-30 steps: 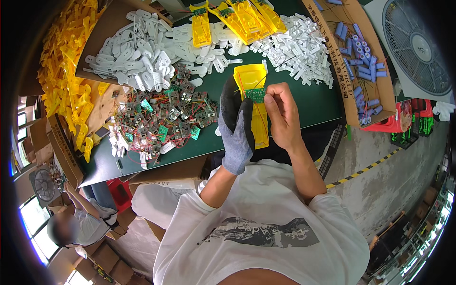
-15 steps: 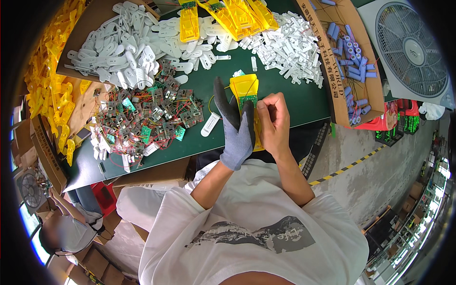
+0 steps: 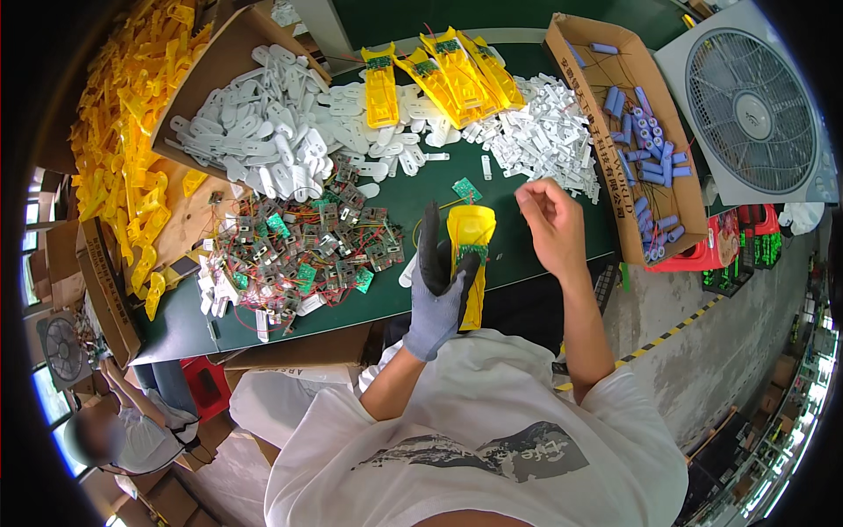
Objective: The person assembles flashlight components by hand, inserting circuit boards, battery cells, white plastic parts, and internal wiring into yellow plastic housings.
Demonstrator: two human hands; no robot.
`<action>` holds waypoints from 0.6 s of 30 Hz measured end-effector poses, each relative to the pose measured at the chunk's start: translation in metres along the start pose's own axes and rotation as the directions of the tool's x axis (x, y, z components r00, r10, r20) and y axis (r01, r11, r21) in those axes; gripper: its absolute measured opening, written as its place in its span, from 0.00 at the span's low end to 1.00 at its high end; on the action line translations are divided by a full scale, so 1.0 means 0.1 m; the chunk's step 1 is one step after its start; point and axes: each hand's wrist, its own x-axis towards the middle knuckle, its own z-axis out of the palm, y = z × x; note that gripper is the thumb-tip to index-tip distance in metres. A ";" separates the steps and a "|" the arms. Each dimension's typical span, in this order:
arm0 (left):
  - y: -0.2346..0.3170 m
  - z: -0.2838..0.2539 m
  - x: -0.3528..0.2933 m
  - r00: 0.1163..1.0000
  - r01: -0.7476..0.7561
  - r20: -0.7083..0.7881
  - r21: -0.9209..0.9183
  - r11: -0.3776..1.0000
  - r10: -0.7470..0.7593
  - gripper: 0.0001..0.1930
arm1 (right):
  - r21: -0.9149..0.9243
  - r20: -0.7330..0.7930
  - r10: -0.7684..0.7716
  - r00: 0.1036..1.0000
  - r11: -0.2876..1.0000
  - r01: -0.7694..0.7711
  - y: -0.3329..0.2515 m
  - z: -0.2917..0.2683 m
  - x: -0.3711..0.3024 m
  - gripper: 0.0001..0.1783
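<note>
My left hand (image 3: 439, 290) wears a grey glove with black fingertips and grips a long yellow plastic casing (image 3: 471, 255) with a small green circuit board set in it. My right hand (image 3: 551, 221) is bare and raised to the right of the casing, apart from it, fingers loosely curled with nothing visible in them. It hovers over the green table (image 3: 527, 246), close to a heap of small white plastic pieces (image 3: 540, 136). A loose green circuit board (image 3: 466, 190) lies just beyond the casing.
A pile of wired circuit boards (image 3: 307, 255) lies to the left. White plastic parts (image 3: 263, 149), yellow casings (image 3: 123, 149) and finished yellow units (image 3: 439, 75) fill the far side. A cardboard box of blue cylinders (image 3: 645, 132) and a fan (image 3: 755, 110) stand at right. Another person (image 3: 114, 430) is lower left.
My right hand has come off the yellow casing and moved up and to the right. The left hand still holds the casing, now lower and nearer my body.
</note>
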 end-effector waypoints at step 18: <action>0.25 -0.34 -0.36 0.949 0.013 -0.309 -0.164 0.986 -0.064 0.36 | -0.897 0.273 -0.206 0.940 0.299 0.326 -0.38 0.92 0.95 0.18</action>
